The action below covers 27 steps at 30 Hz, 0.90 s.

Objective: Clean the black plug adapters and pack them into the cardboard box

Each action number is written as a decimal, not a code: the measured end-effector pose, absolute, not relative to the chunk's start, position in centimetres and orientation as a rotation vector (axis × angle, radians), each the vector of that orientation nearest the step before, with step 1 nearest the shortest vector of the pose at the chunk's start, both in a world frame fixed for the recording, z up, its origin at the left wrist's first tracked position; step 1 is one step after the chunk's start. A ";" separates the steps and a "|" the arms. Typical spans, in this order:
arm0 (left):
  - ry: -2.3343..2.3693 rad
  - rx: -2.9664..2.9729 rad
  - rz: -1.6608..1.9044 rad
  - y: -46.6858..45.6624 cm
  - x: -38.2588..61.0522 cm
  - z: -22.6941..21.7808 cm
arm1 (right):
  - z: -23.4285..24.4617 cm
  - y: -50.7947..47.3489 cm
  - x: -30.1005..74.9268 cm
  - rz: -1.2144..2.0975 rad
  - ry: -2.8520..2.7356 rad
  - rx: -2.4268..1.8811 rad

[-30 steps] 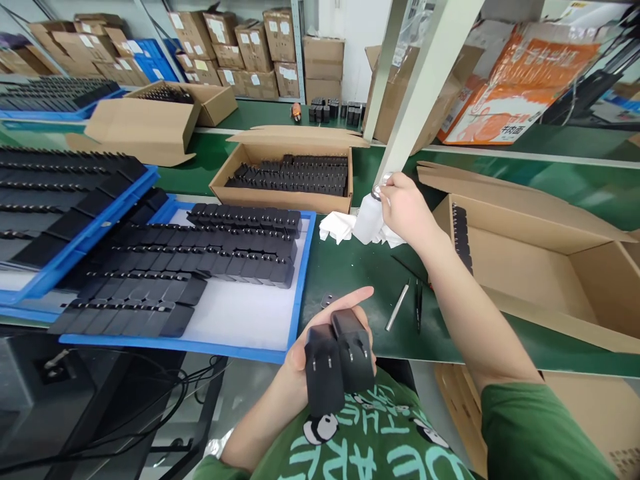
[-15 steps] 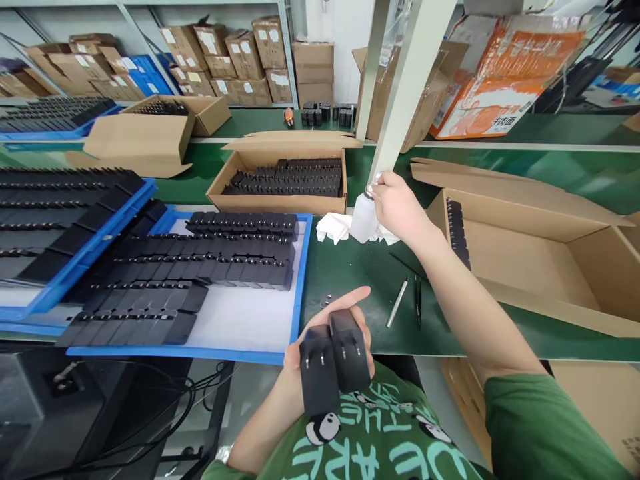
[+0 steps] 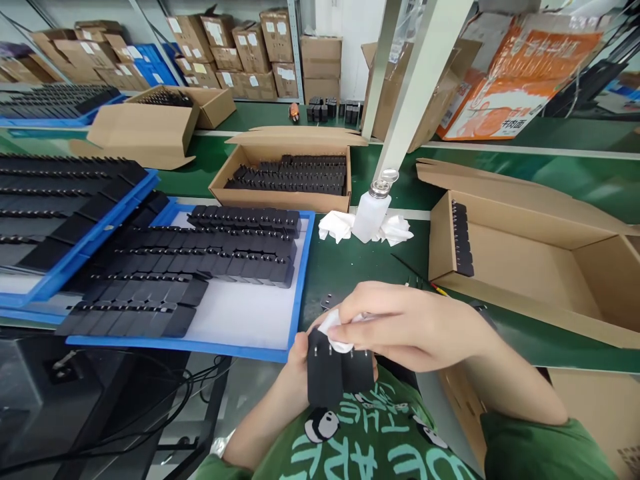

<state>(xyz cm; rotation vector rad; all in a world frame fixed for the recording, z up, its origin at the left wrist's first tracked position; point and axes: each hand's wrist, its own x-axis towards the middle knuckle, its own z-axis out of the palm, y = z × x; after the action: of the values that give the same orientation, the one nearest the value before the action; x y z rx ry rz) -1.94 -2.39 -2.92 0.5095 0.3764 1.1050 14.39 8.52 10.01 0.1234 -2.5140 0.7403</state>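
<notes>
Two black plug adapters [image 3: 325, 377] with metal pins lie side by side in my left hand [image 3: 299, 363], whose fingers are wrapped round them, partly hidden. Pinched in my right hand [image 3: 415, 323] is a white tissue [image 3: 337, 333], pressed on the top of the adapters near their pins. Beyond the hands, a white bottle [image 3: 371, 212] with a metal cap, its lid raised, stands between crumpled white tissues [image 3: 336, 226]. To the left, a blue tray [image 3: 297, 313] with a white base bears rows of similar black adapters [image 3: 240, 257].
An open carton [image 3: 280, 198] full of black adapters stands behind the tray. At right, a long open carton [image 3: 535, 267] has one row of adapters at its left end. A stacked blue tray [image 3: 95, 233] rises at far left. A white post [image 3: 415, 87] stands behind the bottle.
My right hand has come down from the bottle's cap to the adapters in my left hand, with the white tissue now pressed on them. The bottle's lid now stands visibly raised.
</notes>
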 end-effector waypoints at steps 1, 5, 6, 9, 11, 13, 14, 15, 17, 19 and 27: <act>0.337 0.497 1.108 -2.3 -1.7 -2.9 | 9.9 8.8 14.6 0.751 -2.520 0.148; 0.211 0.463 1.068 -1.8 -0.9 -2.2 | 9.9 9.2 15.6 0.847 -2.490 0.226; 0.205 0.462 1.062 -1.7 -0.8 -2.0 | 9.9 9.2 15.8 0.861 -2.487 0.225; 0.227 0.459 1.074 -1.5 -0.8 -1.5 | 9.8 9.2 16.5 0.867 -2.495 0.212; 0.249 0.463 1.077 -1.5 -0.9 -1.3 | 9.6 8.9 16.9 0.884 -2.483 0.201; 0.272 0.465 1.074 -1.6 -0.9 -1.1 | 9.4 8.4 17.4 0.894 -2.459 0.164; 0.277 0.464 1.070 -1.5 -0.9 -0.9 | 9.1 7.9 17.5 0.876 -2.442 0.119; 0.279 0.455 1.065 -1.5 -0.9 -0.7 | 8.9 7.1 17.6 0.831 -2.421 0.048; 0.276 0.436 1.073 -1.3 -0.9 0.0 | 8.1 5.2 17.5 0.676 -2.378 -0.178; 0.307 0.428 1.141 -0.8 -0.9 0.7 | 7.1 2.8 17.1 0.495 -2.331 -0.417; 0.385 0.475 1.274 0.2 -1.3 0.2 | 5.8 -1.2 16.4 0.338 -2.353 -0.583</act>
<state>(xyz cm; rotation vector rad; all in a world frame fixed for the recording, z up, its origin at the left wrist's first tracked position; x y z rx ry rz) -1.26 0.24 0.25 0.4752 0.3846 1.2744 16.36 -1.24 5.84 -0.5829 -2.3527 0.3376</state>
